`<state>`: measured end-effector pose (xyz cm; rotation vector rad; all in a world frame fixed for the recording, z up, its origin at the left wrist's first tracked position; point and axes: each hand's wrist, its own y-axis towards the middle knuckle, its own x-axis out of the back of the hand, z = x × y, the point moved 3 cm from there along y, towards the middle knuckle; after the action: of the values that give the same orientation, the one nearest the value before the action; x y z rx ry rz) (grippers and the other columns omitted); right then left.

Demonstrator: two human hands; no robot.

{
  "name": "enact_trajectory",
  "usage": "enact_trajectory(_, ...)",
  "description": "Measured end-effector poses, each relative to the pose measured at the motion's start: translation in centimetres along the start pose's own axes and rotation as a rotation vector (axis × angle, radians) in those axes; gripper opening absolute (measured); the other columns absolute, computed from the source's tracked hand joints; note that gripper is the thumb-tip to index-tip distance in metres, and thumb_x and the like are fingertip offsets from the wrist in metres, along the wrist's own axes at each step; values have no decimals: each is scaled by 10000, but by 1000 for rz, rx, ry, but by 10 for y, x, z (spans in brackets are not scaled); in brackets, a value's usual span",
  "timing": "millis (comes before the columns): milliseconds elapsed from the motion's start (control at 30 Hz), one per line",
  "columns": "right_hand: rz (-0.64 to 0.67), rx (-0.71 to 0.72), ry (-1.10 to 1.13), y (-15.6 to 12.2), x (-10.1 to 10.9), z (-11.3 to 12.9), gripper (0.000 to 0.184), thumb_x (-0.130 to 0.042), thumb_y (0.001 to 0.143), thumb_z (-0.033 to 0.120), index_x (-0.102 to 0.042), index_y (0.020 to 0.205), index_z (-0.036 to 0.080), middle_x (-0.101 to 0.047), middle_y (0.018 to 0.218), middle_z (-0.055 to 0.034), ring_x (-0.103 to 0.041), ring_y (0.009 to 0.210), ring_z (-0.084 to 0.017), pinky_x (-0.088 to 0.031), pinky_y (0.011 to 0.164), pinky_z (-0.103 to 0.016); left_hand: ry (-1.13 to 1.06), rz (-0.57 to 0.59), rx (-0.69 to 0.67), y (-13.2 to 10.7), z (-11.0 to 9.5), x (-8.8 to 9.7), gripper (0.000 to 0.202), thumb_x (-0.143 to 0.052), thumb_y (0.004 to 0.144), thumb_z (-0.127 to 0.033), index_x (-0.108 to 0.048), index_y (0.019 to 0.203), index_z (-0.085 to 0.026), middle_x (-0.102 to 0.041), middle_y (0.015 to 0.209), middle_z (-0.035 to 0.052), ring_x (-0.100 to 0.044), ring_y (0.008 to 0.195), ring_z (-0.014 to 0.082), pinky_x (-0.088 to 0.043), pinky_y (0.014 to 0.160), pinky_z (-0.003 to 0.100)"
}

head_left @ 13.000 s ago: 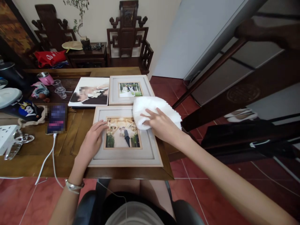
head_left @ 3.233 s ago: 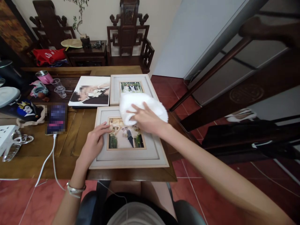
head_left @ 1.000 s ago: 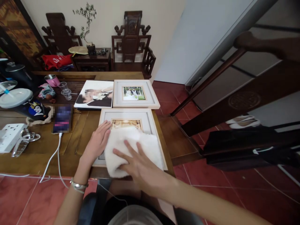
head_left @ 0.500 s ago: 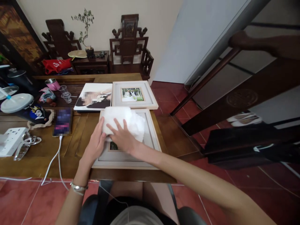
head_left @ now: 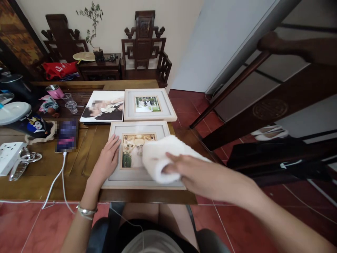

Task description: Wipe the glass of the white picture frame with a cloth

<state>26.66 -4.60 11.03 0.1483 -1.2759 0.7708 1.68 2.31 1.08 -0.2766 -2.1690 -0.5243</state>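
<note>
A photo frame with a pale wooden rim and a wide grey mat lies flat near the table's front edge. Inside it is a wedding picture, partly covered on its right side. My left hand rests on the frame's left side, fingers stretched out and lying flat. A folded white cloth is gripped in my right hand, over the right half of the frame. The cloth curls into a loop at its near end, and its far corner reaches past the frame's right side.
Behind lie a second framed photo and a photo album. To the left are a phone on a white cable, a hair claw, a power strip, a lidded tumbler and a pink mug.
My right hand has moved right with the cloth, now gripping it instead of pressing it flat. The wedding picture is uncovered for the most part. My left hand stays at the frame's left side.
</note>
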Motion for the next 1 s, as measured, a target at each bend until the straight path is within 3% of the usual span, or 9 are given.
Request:
enact_trajectory(100,-264,-159,-133,17,20,-35,610,-389,695,-69,-666,1174,189,-587,1330,-121,-608,1134,-312,-500,938,-459,-9,-11,-17,-1,2,-1,429,-331,965,-224,-512,1348,-156,-457,1466,145,-310,1429,256,-310,1138,535)
enact_trajectory(200,-400,-174,-309,46,16,-57,643,-381,683,-96,-628,1232,128,-396,1505,-135,-401,1335,-386,-392,1033,-576,-21,-26,-15,-1,3,0,425,-344,958,-207,-516,1345,-168,-477,1452,136,-317,1426,247,-305,1146,524)
enact_trajectory(300,-321,-103,-398,68,-4,-59,622,-393,677,-114,-646,1206,94,-381,1509,-155,-244,1408,-414,-279,1078,-648,-38,-40,-20,0,4,0,430,-340,952,-185,-513,1345,-159,-491,1440,138,-321,1425,235,-294,1159,510)
enact_trajectory(400,-250,-88,-391,65,-19,-45,552,-436,715,-88,-662,1185,93,-406,1487,-184,-260,1393,-440,-256,1071,-676,-53,-58,-31,0,5,-1,441,-327,939,-150,-514,1339,-145,-500,1430,141,-325,1423,225,-290,1166,502)
enact_trajectory(567,-57,-54,-259,19,-40,-2,551,-523,688,-65,-674,1178,136,-434,1462,-199,-318,1358,-467,-327,1032,-686,-54,-76,-40,-1,5,-2,454,-334,921,-123,-509,1341,-128,-502,1427,145,-326,1422,222,-288,1170,493)
enact_trajectory(667,-35,41,-177,-9,-52,20,508,-548,702,-15,-681,1160,159,-465,1439,-194,-398,1317,-458,-399,991,-673,-53,-79,-39,-1,5,-2,462,-332,918,-120,-503,1347,-134,-498,1429,144,-326,1422,222,-292,1168,493)
enact_trajectory(767,-33,104,-123,-21,-58,33,561,-523,705,-7,-647,1211,201,-451,1465,-133,-416,1324,-407,-434,1003,-614,-46,-72,-36,-1,6,-2,469,-330,916,-119,-501,1352,-144,-490,1435,146,-328,1421,229,-291,1165,502)
enact_trajectory(867,-23,61,-138,-10,-53,33,562,-489,704,-26,-649,1204,173,-476,1446,-142,-440,1311,-391,-456,990,-581,-46,-45,-46,-1,7,-3,468,-334,912,-119,-508,1346,-142,-468,1451,154,-316,1426,242,-291,1159,517)
enact_trajectory(1000,-92,-67,-196,26,-37,14,575,-466,704,-40,-624,1235,113,-454,1452,-194,-406,1325,-401,-388,1019,-602,-47,-24,-53,-2,11,-4,467,-343,910,-121,-512,1344,-157,-466,1453,151,-302,1433,249,-295,1150,538)
